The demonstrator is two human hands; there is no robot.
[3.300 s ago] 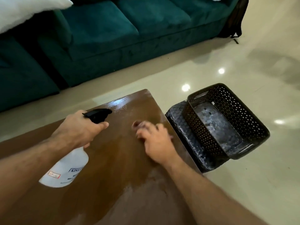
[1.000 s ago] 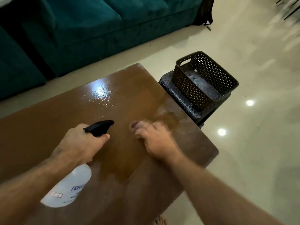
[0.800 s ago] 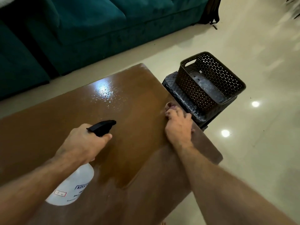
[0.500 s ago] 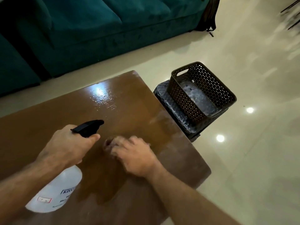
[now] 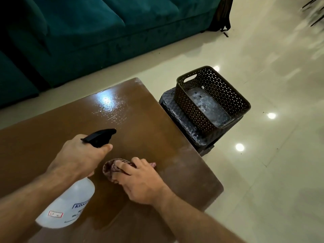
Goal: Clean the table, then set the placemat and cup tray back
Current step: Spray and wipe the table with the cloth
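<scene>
A brown wooden table [image 5: 149,130] fills the lower left, with wet spray droplets shining near its far corner. My left hand [image 5: 78,156] grips a white spray bottle [image 5: 66,206] by its black trigger head, held above the table. My right hand [image 5: 140,179] presses a crumpled reddish cloth [image 5: 112,168] against the tabletop, fingers curled over it. Off the table's right edge, a dark perforated basket tray [image 5: 226,95] sits on a folded dark woven placemat [image 5: 168,100] on a low stand.
A teal sofa [image 5: 105,32] runs along the back beyond a strip of glossy cream floor [image 5: 271,172]. A dark bag [image 5: 220,14] leans at the sofa's right end.
My right hand has swept the cloth back and forth, out to the table's right edge and back to the middle near the left hand. The bottle has stayed in my left hand.
</scene>
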